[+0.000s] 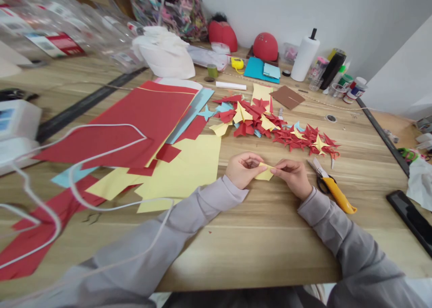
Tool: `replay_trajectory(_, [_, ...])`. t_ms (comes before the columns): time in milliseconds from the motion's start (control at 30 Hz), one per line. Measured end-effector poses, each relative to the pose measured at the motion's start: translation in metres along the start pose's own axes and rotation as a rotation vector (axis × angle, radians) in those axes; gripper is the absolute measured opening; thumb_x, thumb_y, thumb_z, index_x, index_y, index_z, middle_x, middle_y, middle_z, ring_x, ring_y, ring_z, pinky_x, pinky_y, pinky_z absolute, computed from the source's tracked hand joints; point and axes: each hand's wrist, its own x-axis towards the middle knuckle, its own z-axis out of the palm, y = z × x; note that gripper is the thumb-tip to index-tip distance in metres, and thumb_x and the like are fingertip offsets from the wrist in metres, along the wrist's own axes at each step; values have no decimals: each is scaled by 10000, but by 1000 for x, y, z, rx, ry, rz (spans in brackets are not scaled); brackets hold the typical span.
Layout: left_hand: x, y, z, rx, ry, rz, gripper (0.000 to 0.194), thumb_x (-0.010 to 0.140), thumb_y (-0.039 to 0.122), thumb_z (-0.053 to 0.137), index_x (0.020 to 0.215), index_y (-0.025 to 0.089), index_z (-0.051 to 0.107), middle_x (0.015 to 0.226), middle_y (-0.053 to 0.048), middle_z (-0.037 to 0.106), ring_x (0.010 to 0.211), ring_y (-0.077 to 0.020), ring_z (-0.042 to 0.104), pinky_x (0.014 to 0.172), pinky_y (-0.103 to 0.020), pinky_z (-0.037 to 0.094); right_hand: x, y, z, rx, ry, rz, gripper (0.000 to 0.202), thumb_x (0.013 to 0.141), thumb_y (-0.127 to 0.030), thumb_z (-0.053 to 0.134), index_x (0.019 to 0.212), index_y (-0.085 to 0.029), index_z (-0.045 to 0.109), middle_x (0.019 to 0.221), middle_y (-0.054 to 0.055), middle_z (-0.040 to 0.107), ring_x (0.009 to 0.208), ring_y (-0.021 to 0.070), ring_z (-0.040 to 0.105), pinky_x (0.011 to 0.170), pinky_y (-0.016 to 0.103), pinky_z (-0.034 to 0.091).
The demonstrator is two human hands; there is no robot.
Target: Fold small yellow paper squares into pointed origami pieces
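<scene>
A small piece of folded yellow paper is held between my two hands, just above the wooden table. My left hand pinches its left side between thumb and fingers. On the right side, my right hand grips the paper's upper edge with thumb and forefinger. Beyond my hands lies a heap of folded red, yellow and blue paper shapes, with more red folded stars to its right. A utility knife with a yellow handle rests right of my right hand, over dark-handled scissors.
Red paper sheets and yellow sheets spread out on the left, crossed by a white cable. A black phone lies at the right edge. Tape measure, white roll and bottles stand at the back.
</scene>
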Motion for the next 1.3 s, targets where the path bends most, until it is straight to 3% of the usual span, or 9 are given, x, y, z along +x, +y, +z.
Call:
replay_trajectory(267, [0, 1, -1, 2, -16, 5, 258, 468, 241, 771, 627, 135, 599, 512, 22, 564, 454, -63, 467, 443, -190, 378, 1, -1, 0, -3, -1, -12, 178, 586, -331, 745, 573, -186, 642, 576, -7, 591, 537, 100, 515, 517, 234, 420])
replay_trajectory(467, [1, 2, -2, -7, -127, 1, 245, 517, 297, 754, 676, 137, 658, 624, -29, 632, 528, -97, 518, 505, -228, 414, 1, -1, -2, -1, -12, -8, 180, 585, -340, 744, 582, -191, 644, 584, -8, 596, 545, 103, 525, 532, 240, 434])
replay_trajectory(767, [2, -2, -2, 22, -76, 62, 149, 518, 267, 756, 527, 150, 665, 556, -11, 580, 533, -97, 494, 510, -232, 378, 2, -3, -1, 11, -11, 30, 209, 560, -365, 754, 559, -189, 642, 550, -11, 604, 509, 98, 515, 497, 233, 434])
replay_trajectory(1100, [5, 0, -4, 64, -136, 79, 248, 621, 354, 686, 500, 148, 622, 537, 7, 519, 541, -94, 449, 525, -231, 361, 2, -4, -3, 11, -15, 58, 227, 553, -374, 755, 550, -182, 635, 519, -16, 590, 488, 94, 503, 480, 229, 423])
replay_trajectory(1300, [3, -1, -2, 60, -141, 52, 193, 616, 336, 689, 614, 145, 660, 626, -10, 573, 583, -104, 489, 541, -228, 383, 2, -4, -2, 53, 17, 68, 226, 546, -359, 763, 536, -180, 625, 502, -25, 575, 472, 84, 490, 477, 221, 419])
